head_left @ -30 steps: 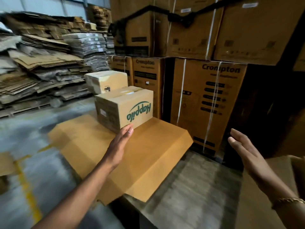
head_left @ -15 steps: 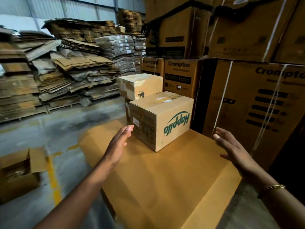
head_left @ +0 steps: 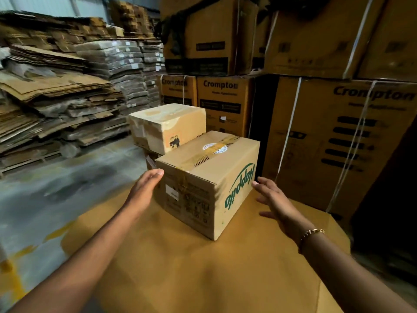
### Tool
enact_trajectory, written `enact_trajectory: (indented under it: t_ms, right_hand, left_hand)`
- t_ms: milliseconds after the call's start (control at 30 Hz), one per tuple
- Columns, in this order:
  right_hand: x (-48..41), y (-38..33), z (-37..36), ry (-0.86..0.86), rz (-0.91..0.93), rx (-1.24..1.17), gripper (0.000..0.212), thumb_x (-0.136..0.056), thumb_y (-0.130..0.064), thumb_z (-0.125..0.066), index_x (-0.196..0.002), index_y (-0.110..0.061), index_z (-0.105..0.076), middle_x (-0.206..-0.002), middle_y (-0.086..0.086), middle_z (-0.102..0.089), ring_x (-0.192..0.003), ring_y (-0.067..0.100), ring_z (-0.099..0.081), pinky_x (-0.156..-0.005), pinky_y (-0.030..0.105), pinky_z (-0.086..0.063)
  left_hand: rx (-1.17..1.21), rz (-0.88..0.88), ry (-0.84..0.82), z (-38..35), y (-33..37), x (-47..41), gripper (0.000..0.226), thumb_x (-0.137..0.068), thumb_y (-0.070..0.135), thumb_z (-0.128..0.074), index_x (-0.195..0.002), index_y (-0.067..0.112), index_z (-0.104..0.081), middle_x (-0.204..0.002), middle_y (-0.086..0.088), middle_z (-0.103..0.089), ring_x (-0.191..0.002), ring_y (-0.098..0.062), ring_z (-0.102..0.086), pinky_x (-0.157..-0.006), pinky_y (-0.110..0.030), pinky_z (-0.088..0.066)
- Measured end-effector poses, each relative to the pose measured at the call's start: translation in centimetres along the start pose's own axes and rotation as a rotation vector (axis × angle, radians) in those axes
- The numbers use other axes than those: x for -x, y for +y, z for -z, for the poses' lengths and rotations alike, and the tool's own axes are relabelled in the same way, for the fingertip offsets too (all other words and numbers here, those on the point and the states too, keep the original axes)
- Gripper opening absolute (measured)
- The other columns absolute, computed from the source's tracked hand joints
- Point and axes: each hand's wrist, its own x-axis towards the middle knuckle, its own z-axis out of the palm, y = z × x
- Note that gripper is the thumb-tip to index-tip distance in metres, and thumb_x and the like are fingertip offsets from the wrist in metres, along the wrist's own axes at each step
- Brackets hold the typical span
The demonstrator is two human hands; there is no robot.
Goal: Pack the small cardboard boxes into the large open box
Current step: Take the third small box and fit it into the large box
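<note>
Closer now, left hand [head_left: 144, 188] and right hand [head_left: 275, 199], both flat and empty, flank the taped, green-lettered Happilo box [head_left: 209, 175].

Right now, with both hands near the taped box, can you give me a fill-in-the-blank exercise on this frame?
1. The green print on the small box between the left hand and the right hand reads ____.
2. The bracelet is on the ____ wrist.
3. The cartons stacked behind are printed ____.
Missing words: Happilo; right; Crompton.
</note>
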Motion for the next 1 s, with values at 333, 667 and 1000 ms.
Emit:
enact_trajectory:
  t_ms: [333,667,1000]
  right_hand:
    - [-8.0,0.1,-9.0,0.201,-0.191,-0.037,0.073,-0.093,-0.057,-0.059,-0.154,-0.029,-0.030,-0.158,0.004,-0.039,-0.134,0.028,-0.046,-0.088,0.046,-0.047]
    - [-9.3,-0.6,-11.2,0.310,-0.346,0.008,0.073,-0.094,-0.062,-0.053,-0.151,-0.024,-0.028,-0.138,0.008,-0.056,-0.109,0.025,-0.062,-0.076,0.044,-0.055]
    - [1.5,1.6,-7.1,0.542,-0.289,0.179,0.048,-0.092,-0.053,-0.064,-0.128,-0.030,-0.040,-0.113,-0.003,-0.063,-0.091,0.013,-0.068,-0.062,0.027,-0.056]
  left_hand:
    - [-0.048,0.126,-0.084,0.9,-5.6,-16.2,0.064,-0.100,0.050,-0.052,-0.156,0.024,-0.033,-0.162,-0.004,-0.032,-0.145,-0.027,-0.035,-0.104,-0.037,-0.033]
    - [-0.154,0.198,-0.315,-0.7,-6.9,-18.8,0.061,-0.086,0.067,-0.062,-0.125,0.021,-0.066,-0.128,-0.003,-0.059,-0.118,-0.028,-0.055,-0.104,-0.046,-0.046]
    - [-0.530,-0.043,-0.443,-2.6,-2.7,-9.8,0.078,-0.086,0.071,-0.058,-0.134,0.009,-0.059,-0.139,-0.010,-0.054,-0.113,-0.025,-0.055,-0.084,-0.035,-0.045]
